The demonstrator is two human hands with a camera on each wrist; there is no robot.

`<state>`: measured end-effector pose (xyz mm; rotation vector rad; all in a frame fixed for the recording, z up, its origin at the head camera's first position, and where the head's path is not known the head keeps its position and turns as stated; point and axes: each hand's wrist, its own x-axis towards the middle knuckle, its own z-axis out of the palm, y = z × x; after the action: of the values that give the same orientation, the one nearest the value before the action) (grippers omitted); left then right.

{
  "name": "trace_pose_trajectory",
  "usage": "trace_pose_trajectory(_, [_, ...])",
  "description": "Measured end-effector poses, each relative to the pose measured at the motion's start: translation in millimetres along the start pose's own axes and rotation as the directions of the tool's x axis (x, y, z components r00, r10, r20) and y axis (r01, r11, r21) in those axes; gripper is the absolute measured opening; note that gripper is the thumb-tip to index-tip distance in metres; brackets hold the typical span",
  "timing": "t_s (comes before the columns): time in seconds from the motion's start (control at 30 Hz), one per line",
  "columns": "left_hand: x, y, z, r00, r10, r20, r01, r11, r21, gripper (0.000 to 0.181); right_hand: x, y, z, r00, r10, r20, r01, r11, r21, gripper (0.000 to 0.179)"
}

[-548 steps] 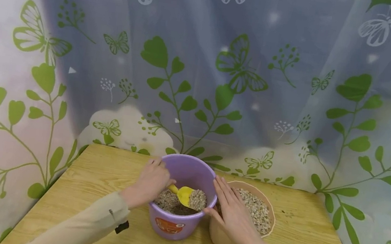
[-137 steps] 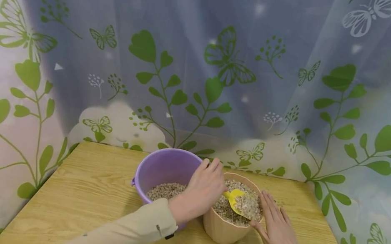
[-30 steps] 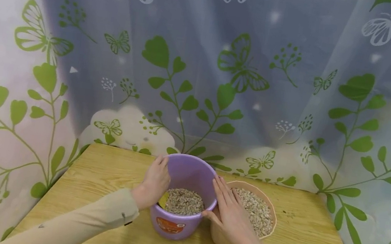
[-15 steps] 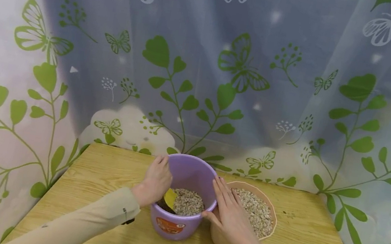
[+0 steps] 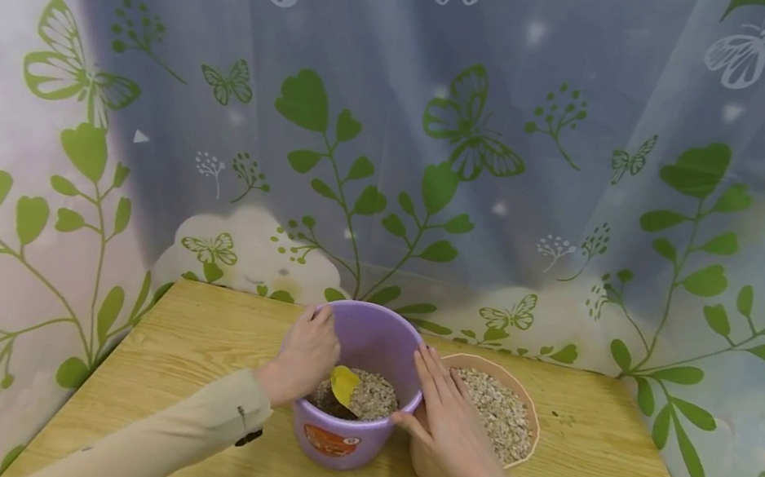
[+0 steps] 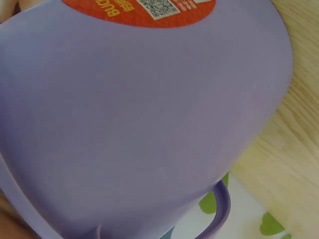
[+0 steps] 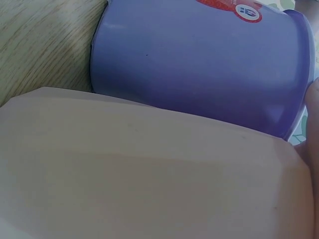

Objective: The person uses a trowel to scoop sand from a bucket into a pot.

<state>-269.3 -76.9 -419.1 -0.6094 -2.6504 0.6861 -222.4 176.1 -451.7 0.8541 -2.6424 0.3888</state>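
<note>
The left hand (image 5: 304,355) is curling its fingers around the yellow scoop (image 5: 343,385), gripping it by the end hidden inside the fist. It is poking over the rim of the purple bucket (image 5: 390,437) at about nine o'clock; whether it is touching that rim, I cannot tell. The scoop is sitting inside the bucket toward eight o'clock from its middle, its yellow blade tilting among the grains (image 5: 375,397) that are covering the bottom. The right hand (image 5: 455,422) is holding nothing: its fingers are lying straight against the bucket's rim at three o'clock, with the palm hanging over the near side of the peach pot (image 5: 433,469). That pot is standing just beside the bucket, toward four o'clock, and is holding pale grains (image 5: 498,408) of its own. A red label (image 5: 330,441) is showing on the bucket's outer wall at six o'clock. Both containers are standing upright on the wooden table (image 5: 592,476), and a curtain (image 5: 385,24) with leaves and butterflies is hanging behind them at twelve o'clock.
</note>
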Motion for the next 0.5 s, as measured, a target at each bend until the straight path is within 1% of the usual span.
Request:
trace_pose_trajectory(0.17, [-1.0,-0.1,0.7,0.998,-0.02,-0.052,0.017,0.998,-0.059,0.036,0.1,0.4,0.0,1.0,0.004,0.005,-0.004,1.0,0.007,0.088])
trace_pose_trajectory(0.27, [-1.4,0.2,-0.1,0.997,-0.042,-0.06,0.035,0.993,-0.116,0.044,0.3,0.3,0.3,1.0,0.004,0.006,-0.004,1.0,0.007,0.088])
trace_pose_trajectory(0.4, [-1.4,0.8,0.6,0.995,-0.072,-0.065,0.057,0.975,-0.216,0.044,0.6,-0.3,0.0,1.0,0.007,0.009,-0.008,1.0,0.009,0.088])
trace_pose_trajectory(0.5, [-2.4,0.4,0.8,0.995,-0.09,-0.037,0.076,0.954,-0.288,0.043,0.6,-0.3,0.0,1.0,0.009,0.006,-0.009,1.0,0.012,0.088])
